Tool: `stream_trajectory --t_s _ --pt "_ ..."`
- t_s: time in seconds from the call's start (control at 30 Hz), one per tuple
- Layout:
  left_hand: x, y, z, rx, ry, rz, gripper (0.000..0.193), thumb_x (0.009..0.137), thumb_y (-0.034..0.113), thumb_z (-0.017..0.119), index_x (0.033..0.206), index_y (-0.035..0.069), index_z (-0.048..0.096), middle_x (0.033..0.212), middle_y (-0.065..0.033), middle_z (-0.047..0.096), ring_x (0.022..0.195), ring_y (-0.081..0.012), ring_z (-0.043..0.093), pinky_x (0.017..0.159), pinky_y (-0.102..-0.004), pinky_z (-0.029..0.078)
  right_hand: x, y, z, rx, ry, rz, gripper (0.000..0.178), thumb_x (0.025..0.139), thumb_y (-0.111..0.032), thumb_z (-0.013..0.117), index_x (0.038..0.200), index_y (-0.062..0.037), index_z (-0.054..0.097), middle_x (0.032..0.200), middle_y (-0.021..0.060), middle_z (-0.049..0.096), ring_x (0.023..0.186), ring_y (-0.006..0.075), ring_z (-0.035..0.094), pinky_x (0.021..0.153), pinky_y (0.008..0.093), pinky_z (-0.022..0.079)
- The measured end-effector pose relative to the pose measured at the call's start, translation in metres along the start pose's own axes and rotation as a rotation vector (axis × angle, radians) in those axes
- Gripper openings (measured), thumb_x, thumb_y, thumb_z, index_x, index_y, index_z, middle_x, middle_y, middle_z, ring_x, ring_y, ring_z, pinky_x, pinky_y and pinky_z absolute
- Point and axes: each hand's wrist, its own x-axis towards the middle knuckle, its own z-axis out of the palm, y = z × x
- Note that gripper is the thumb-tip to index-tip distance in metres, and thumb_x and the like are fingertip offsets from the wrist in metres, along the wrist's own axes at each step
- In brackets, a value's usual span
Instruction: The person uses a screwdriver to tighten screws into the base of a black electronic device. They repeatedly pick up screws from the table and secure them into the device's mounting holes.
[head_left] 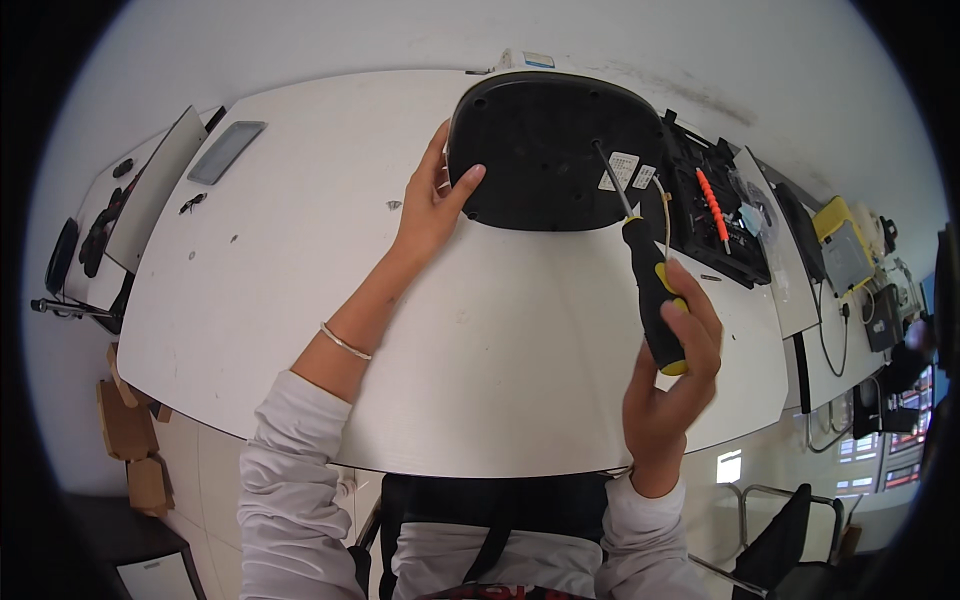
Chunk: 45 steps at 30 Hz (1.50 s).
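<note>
A black, rounded plastic base of some device (530, 150) faces me at the far middle of the table, with two white labels on its right part. My left hand (437, 205) grips its left edge, thumb on the black face and fingers behind it. In my right hand (680, 350) is a screwdriver (655, 300) with a black and yellow handle. Its metal shaft slants up and left, and the tip sits at a hole in the base. A thin pale cable hangs from the base's right side, beside the screwdriver.
An open black tool case (715, 190) lies right of the base, with an orange-red screwdriver (713, 208) across it. A grey tray (227, 152) rests at the table's far left. Small dark bits (193, 203) lie near it. A yellow case (845, 245) stands farther right.
</note>
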Motion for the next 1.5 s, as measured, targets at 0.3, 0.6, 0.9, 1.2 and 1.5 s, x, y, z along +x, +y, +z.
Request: stream_trajectory --t_s 0.3,0.6,0.9,1.2,1.5 --pt "-0.001 -0.004 0.002 -0.007 0.004 0.013 0.066 0.089 0.019 0.061 0.144 0.009 0.026 0.121 -0.0100 0.055 0.108 -0.0168 0.053 0.095 -0.0301 0.041 0.000 0.002 0.000 -0.061 0.123 0.049 0.031 0.075 -0.003 0.071 0.099 -0.0099 0.052 0.121 0.0206 0.045 0.109 0.0327 0.054 0.074 0.0304 0.052" --pt "-0.003 -0.003 0.003 -0.008 0.005 -0.009 0.066 0.090 0.018 0.061 0.144 0.010 0.025 0.123 -0.0101 0.054 0.112 -0.0167 0.051 0.096 -0.0303 0.040 0.004 0.002 0.000 -0.043 0.152 0.033 0.033 0.081 0.000 0.062 0.110 -0.0080 0.049 0.125 0.0248 0.040 0.109 0.0337 0.052 0.086 0.0367 0.047" --pt "-0.004 -0.001 0.003 0.029 0.012 -0.025 0.068 0.090 0.019 0.061 0.145 0.007 0.023 0.123 -0.0105 0.053 0.113 -0.0167 0.051 0.097 -0.0295 0.040 -0.003 0.000 0.000 -0.049 0.116 0.061 0.030 0.082 0.005 0.058 0.106 -0.0070 0.045 0.121 0.0235 0.049 0.111 0.0351 0.052 0.086 0.0381 0.048" --pt "-0.003 -0.004 0.002 0.012 0.006 0.001 0.066 0.090 0.019 0.061 0.144 0.008 0.025 0.125 -0.0102 0.053 0.114 -0.0168 0.050 0.097 -0.0290 0.039 -0.001 0.015 0.001 0.056 0.104 0.013 0.031 0.078 0.006 0.064 0.098 -0.0081 0.044 0.118 0.0224 0.055 0.109 0.0362 0.055 0.085 0.0396 0.050" --pt "-0.003 -0.004 0.002 -0.013 0.000 0.000 0.066 0.089 0.017 0.062 0.144 0.009 0.025 0.123 -0.0096 0.053 0.113 -0.0157 0.050 0.097 -0.0280 0.038 0.008 0.003 0.005 0.033 0.119 -0.047 0.029 0.078 0.001 0.066 0.100 -0.0123 0.053 0.125 0.0189 0.046 0.116 0.0331 0.049 0.080 0.0344 0.053"
